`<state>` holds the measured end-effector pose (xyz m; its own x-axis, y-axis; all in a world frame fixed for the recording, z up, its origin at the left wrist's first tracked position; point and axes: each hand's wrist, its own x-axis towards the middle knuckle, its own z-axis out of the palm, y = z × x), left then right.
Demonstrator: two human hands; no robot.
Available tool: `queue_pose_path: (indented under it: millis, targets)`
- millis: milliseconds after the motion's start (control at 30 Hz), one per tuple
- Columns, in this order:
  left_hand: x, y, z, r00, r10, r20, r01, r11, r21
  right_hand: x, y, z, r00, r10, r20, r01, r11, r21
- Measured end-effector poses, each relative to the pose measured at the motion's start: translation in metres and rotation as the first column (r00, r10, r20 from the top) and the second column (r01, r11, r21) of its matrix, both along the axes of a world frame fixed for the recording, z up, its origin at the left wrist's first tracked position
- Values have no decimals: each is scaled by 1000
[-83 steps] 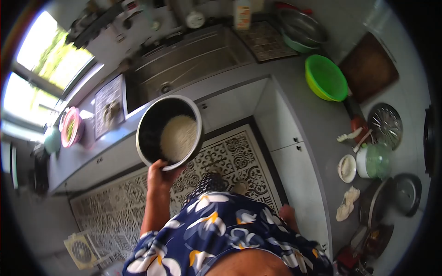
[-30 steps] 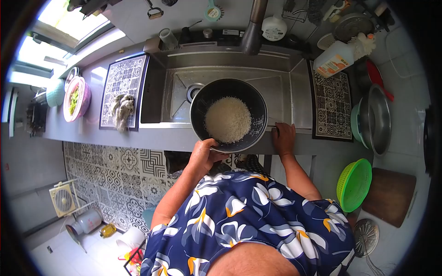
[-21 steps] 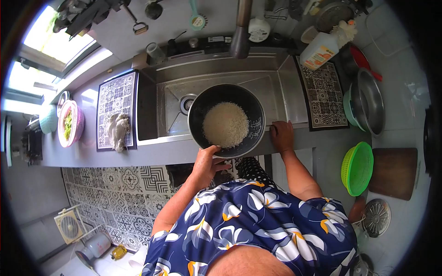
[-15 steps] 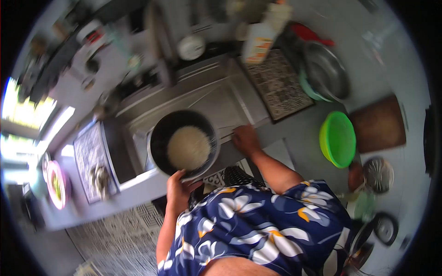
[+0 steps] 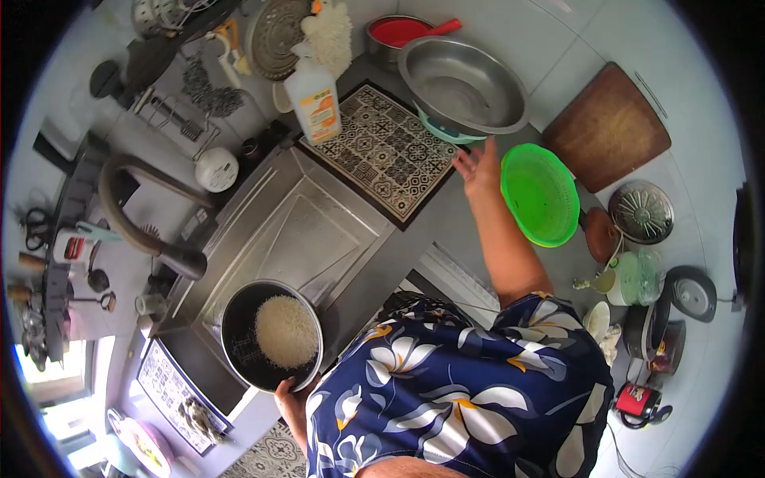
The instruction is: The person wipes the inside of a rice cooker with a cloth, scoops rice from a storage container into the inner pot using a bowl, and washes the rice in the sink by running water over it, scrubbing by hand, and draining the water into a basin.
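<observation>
The right hand (image 5: 482, 177) has come off the sink (image 5: 288, 231) and is open beside the basin (image 5: 466, 92), upper right, while the left hand (image 5: 292, 408) still grips the pot (image 5: 241, 325) of rice (image 5: 285, 331), lower left

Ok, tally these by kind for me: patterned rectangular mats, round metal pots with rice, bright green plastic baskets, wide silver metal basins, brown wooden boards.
Patterned rectangular mats: 2
Black-lined metal pots with white rice: 1
Bright green plastic baskets: 1
Wide silver metal basins: 1
Brown wooden boards: 1
Total: 6
</observation>
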<state>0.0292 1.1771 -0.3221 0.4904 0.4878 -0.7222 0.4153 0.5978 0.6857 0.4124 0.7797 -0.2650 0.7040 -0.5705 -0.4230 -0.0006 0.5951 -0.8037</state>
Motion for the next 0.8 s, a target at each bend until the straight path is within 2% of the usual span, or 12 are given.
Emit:
queue_pose_path:
  millis: [133, 167, 200, 233, 300, 433, 467, 533, 633, 667, 733, 800]
  targets:
    - [0, 4, -4, 997, 49, -56, -45, 997, 67, 34, -39, 8, 993, -83, -87, 80, 996, -30]
    - [-2, 7, -8, 996, 69, -57, -66, 996, 67, 40, -45, 3, 991, 4, -133, -12, 998, -55]
    - [-4, 9, -16, 988, 154, -21, -154, 988, -21, 46, -49, 2, 979, 90, -181, -105, 992, -76]
    - [-6, 12, -23, 971, 238, 6, -236, 965, -112, 51, -53, 1, 979, 86, -183, -101, 992, -75]
    - [-11, 17, -32, 966, 257, 32, -246, 950, -191, 60, -63, 0, 959, 154, -236, -142, 988, 65]
    - [-33, 41, -82, 975, 222, 23, -213, 956, -203, 78, -84, -20, 990, 120, -74, -111, 986, 125]
    - [-37, 38, -86, 983, 179, 46, -180, 984, 6, 73, -83, -14, 994, 92, -56, -84, 989, 120]
    - [-30, 28, -74, 989, 132, 62, -142, 966, 216, 62, -85, -3, 997, 61, -37, -57, 992, 116]
    - [-12, 21, -42, 972, 233, 12, -233, 971, 58, 25, -114, 11, 999, 39, 34, -42, 993, 113]
    - [-11, 22, -35, 987, 157, 33, -156, 987, -30, 7, -122, 17, 1000, 0, 30, -3, 995, 100]
    - [-6, 18, -21, 994, 88, 63, -80, 989, -121, -29, -152, 15, 983, 24, 181, -48, 990, 131]
    - [4, 9, -5, 994, 104, 21, -100, 985, -141, -69, -166, 28, 995, -31, 97, 18, 992, 124]
